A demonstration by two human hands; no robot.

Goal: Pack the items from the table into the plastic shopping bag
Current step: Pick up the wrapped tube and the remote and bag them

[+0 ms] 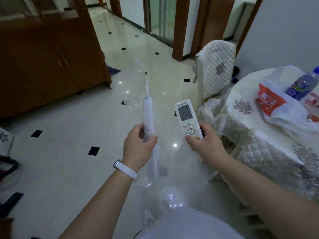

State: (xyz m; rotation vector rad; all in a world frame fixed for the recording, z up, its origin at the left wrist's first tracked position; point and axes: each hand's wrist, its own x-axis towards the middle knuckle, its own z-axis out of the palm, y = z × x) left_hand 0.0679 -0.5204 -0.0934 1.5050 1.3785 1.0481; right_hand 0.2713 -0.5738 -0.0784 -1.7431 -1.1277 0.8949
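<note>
My left hand (139,145) pinches the edge of a clear plastic bag (146,87), which stands up above the fist and hangs down below it. A white tube-shaped item (148,116) shows through the plastic by that hand. My right hand (202,142) grips the lower end of a white remote control (187,118), screen up, held beside the bag and apart from it. On the round table (245,128) at the right lie a white shopping bag with an orange print (276,107) and a blue water bottle (302,85).
A chair with a quilted cover (215,69) stands pushed against the table. A brown wooden cabinet (43,57) fills the left side. Glossy white floor tiles (69,152) with black diamonds spread in front. Dark objects (6,169) sit at the left edge.
</note>
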